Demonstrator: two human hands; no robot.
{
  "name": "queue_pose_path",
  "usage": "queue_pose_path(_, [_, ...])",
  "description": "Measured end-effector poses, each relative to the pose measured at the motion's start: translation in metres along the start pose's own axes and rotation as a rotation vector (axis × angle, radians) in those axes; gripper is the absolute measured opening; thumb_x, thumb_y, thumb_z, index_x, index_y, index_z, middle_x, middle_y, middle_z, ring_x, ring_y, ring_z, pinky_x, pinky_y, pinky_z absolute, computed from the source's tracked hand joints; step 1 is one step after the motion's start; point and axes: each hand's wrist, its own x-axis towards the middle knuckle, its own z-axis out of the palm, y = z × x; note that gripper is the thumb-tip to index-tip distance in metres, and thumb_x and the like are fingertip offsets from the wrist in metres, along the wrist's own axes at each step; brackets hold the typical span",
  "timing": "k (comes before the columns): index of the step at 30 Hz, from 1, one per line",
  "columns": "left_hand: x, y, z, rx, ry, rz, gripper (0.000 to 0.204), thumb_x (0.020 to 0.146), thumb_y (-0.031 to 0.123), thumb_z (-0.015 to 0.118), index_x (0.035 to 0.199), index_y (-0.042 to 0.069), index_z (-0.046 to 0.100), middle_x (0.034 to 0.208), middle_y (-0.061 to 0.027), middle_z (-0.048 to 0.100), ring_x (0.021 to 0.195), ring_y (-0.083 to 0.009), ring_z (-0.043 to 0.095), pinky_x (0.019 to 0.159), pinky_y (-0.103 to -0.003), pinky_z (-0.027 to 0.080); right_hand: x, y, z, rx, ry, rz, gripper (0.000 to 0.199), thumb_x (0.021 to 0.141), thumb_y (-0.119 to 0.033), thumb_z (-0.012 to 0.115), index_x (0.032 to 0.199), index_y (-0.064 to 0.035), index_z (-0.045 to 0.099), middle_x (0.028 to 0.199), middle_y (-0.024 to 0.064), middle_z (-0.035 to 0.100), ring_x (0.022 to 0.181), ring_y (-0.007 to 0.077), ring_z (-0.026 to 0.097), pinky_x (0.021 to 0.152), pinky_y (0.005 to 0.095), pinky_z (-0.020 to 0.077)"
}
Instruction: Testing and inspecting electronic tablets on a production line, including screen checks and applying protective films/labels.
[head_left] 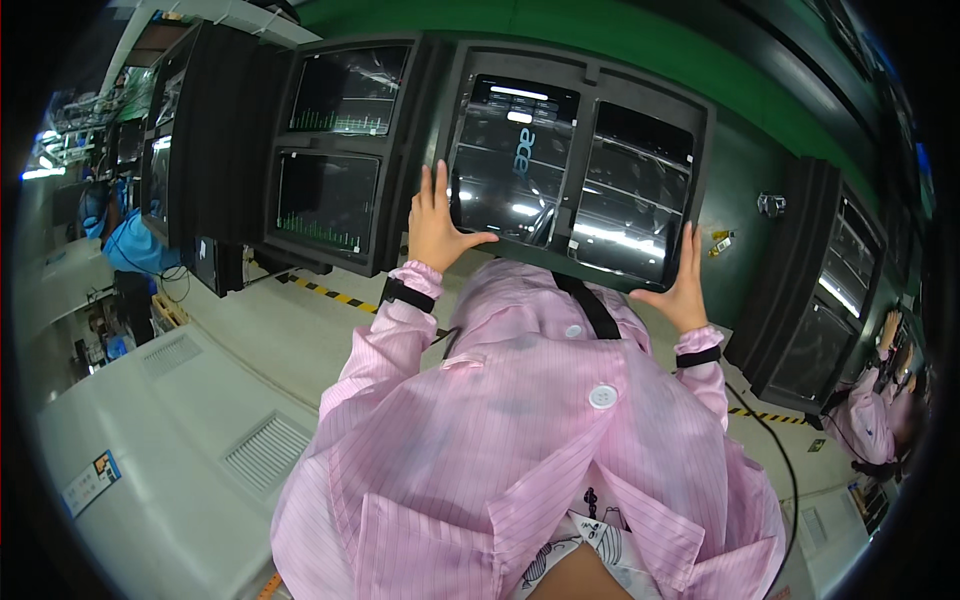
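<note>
A pink striped jacket (560, 430) filled the lower middle of the frame, both forearms reaching up from it, with one black band at each wrist. The left hand (432, 225) and right hand (685, 285) were spread wide at the lower corners of a dark tray (579, 150) in the upper middle, fingers straight along its sides, thumbs turned inward along its near edge. Whether they gripped it or only rested against it, I could not tell.

Two tablets lay side by side in that tray: the left tablet (515, 190) was lit with pale lettering, the right tablet (635, 190) dark and full of reflections. One small yellow item (721, 242) and one clear crumpled piece (771, 205) lay right of the tray. A second tray, upper left, held two tablets with green bars; another, at the right, held two more.

The worktop (735, 175) was green. Beyond its near edge, yellow-and-black tape (335, 295) crossed a pale floor, a grey vented cabinet (160, 440) stood lower left, and two other people showed, one in blue at the far left, one in pink at the far right.
</note>
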Motion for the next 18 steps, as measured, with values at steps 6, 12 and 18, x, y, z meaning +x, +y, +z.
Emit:
queue_pose_path(6, [0.019, 0.022, 0.016, 0.030, 0.142, -0.255, 0.128, 0.057, 0.057, 0.084, 0.153, 0.011, 0.012, 0.141, -0.0256, 0.037, 0.116, -0.0421, 0.047, 0.093, -0.050, 0.042, 0.000, -0.003, 0.033, -0.061, 0.300, 0.041, 0.111, 0.063, -0.028, 0.088, 0.148, -0.0018, 0.022, 0.140, 0.0244, 0.037, 0.128, 0.0400, 0.040, 0.106, 0.0436, 0.0353])
queue_pose_path(12, [0.025, 0.027, 0.020, 0.104, 0.141, -0.163, 0.122, 0.061, 0.064, 0.078, 0.153, 0.015, 0.015, 0.143, -0.0274, 0.033, 0.123, -0.0447, 0.041, 0.100, -0.059, 0.032, 0.009, -0.005, 0.053, -0.069, 0.565, 0.192, 0.093, 0.066, -0.030, 0.086, 0.141, -0.0029, 0.037, 0.120, 0.0191, 0.048, 0.113, 0.0373, 0.047, 0.098, 0.0439, 0.0369])
queue_pose_path(18, [0.039, 0.095, 0.032, -0.313, -0.013, 0.390, 0.085, 0.072, 0.040, 0.078, 0.135, -0.003, 0.039, 0.129, -0.0247, 0.047, 0.123, -0.0389, 0.043, 0.105, -0.047, 0.032, 0.031, -0.013, 0.031, -0.291, 0.480, 0.225, 0.055, 0.073, -0.040, 0.079, 0.109, -0.0011, 0.065, 0.118, 0.0167, 0.049, 0.112, 0.0360, 0.043, 0.098, 0.0455, 0.0346])
